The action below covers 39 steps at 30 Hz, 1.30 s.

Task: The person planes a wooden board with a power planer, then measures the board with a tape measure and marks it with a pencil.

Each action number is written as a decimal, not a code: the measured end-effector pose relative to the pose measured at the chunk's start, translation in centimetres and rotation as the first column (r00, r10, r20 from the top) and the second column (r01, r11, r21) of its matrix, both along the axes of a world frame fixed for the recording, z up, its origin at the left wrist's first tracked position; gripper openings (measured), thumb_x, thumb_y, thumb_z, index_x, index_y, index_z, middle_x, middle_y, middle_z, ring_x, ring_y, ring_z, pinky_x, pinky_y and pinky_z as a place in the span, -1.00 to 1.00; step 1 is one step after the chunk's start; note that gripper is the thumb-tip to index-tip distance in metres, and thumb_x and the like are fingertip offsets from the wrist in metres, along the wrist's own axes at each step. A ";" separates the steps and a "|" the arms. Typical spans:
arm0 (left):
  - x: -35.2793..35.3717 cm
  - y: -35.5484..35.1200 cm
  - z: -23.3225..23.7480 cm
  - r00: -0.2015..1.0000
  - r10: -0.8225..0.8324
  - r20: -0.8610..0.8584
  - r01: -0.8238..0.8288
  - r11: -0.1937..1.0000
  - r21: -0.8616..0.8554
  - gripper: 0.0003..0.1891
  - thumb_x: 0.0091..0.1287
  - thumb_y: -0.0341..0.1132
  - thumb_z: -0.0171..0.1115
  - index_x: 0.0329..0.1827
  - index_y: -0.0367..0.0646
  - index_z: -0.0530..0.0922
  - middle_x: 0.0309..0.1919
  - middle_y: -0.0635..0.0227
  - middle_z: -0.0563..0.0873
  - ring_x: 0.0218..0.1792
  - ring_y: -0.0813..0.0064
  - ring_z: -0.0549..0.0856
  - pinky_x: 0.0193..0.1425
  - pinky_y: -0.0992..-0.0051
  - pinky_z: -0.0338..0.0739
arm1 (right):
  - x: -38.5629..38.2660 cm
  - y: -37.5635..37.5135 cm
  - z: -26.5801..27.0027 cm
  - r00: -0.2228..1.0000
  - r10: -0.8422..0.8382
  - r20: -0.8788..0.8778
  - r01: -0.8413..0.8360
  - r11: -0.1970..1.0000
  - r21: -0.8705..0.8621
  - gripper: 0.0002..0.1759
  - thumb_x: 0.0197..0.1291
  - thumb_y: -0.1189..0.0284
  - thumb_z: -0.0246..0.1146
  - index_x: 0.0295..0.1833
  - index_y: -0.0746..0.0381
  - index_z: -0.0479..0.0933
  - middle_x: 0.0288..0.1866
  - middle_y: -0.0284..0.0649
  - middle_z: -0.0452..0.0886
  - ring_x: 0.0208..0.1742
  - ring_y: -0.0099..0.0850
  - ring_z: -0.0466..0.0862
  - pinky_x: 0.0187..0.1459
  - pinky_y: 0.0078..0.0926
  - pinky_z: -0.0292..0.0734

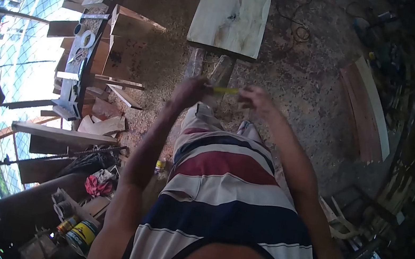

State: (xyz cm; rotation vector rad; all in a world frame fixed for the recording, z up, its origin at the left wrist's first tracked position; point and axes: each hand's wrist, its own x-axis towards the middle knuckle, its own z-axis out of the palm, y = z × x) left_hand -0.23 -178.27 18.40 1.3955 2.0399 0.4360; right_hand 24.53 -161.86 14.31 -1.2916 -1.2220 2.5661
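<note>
A short yellow strip (225,90), which looks like a tape measure's blade, stretches between my two hands in front of my waist. My left hand (194,90) has its fingers closed round the strip's left end. On the right, my right hand (256,98) pinches the other end, its fingers bent. Just beyond the hands lies a wide pale wooden slab (231,15) with a dark knot, resting on wooden supports (221,70). The hands do not touch the slab.
Along the left runs a narrow bench (82,52) with a roll of tape (88,39) and wood pieces. Boards (366,110) lie on the floor at the right. A coiled cord (302,34) is beyond the slab. Cans (82,234) stand at the lower left.
</note>
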 end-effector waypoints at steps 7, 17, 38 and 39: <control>-17.7 6.4 0.1 0.972 -0.049 -0.231 0.027 0.995 -0.095 -0.69 0.49 -0.02 0.19 -0.04 -0.01 0.76 -0.10 0.17 0.83 -0.02 0.00 0.80 0.08 0.03 0.67 | -2.6 13.4 -5.4 0.908 -0.410 0.091 0.388 0.901 0.192 -0.81 0.37 0.41 0.42 0.03 0.16 0.66 -0.21 -0.30 0.75 -0.27 -0.43 0.78 -0.32 -0.47 0.67; -27.1 13.1 -4.6 0.985 -0.107 -0.137 0.086 0.985 -0.148 -0.67 0.48 0.06 0.22 0.07 0.13 0.76 -0.03 0.17 0.84 0.06 0.03 0.81 0.14 0.01 0.66 | -9.6 12.5 -10.1 0.711 -0.637 0.299 0.164 0.563 0.810 -0.73 0.30 0.25 0.46 -0.14 0.27 0.75 -0.32 -0.32 0.77 -0.33 -0.55 0.69 -0.25 -0.49 0.57; -24.4 16.9 -5.9 0.972 -0.204 -0.114 0.178 0.962 -0.206 -0.57 0.48 0.13 0.20 0.08 0.03 0.77 -0.13 0.10 0.84 -0.02 0.01 0.82 0.08 0.02 0.66 | -17.0 5.3 -2.2 0.745 -0.605 0.280 -0.312 0.054 0.948 -0.72 0.40 0.21 0.32 -0.12 0.22 0.70 -0.24 -0.01 0.75 -0.14 0.03 0.77 -0.07 -0.05 0.66; -24.4 16.9 -6.2 0.972 -0.204 -0.116 0.178 0.962 -0.205 -0.57 0.48 0.13 0.20 0.08 0.03 0.77 -0.14 0.10 0.84 -0.03 0.01 0.82 0.07 0.02 0.67 | -18.1 4.3 -2.3 0.795 -0.503 0.339 -0.273 0.203 0.940 -0.71 0.39 0.19 0.32 -0.13 0.23 0.69 -0.23 0.00 0.75 -0.13 0.03 0.77 -0.07 -0.04 0.66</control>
